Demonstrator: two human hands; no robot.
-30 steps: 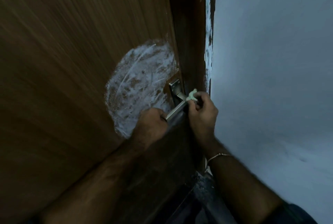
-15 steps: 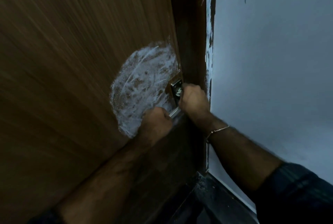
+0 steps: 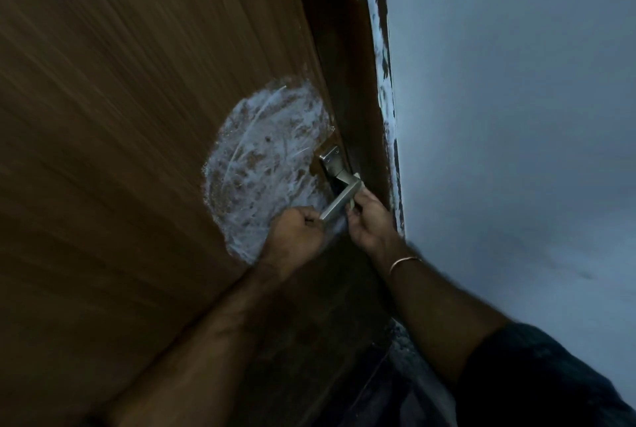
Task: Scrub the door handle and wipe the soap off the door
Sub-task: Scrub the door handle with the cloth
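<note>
L hand (image 3: 296, 231) grip clamped on door handle (image 3: 339, 199) end; R hand (image 3: 369, 220) grip pinched at handle, contents unclear.

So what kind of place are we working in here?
Probably a doorway inside a home, though little shows. A brown wooden door with a metal lever handle and a soap patch meets a plain pale painted wall, with paint smeared roughly along the door frame.

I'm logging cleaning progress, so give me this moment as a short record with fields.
door: brown wood-grain door, soap not yet wiped off
soap: white smeared soap patch beside the handle
handle: silver metal lever handle
left hand: left hand closed on the lever's free end
right hand: right hand pinching a small pale scrubbing piece against the lever
wrist: thin metal bangle
</note>
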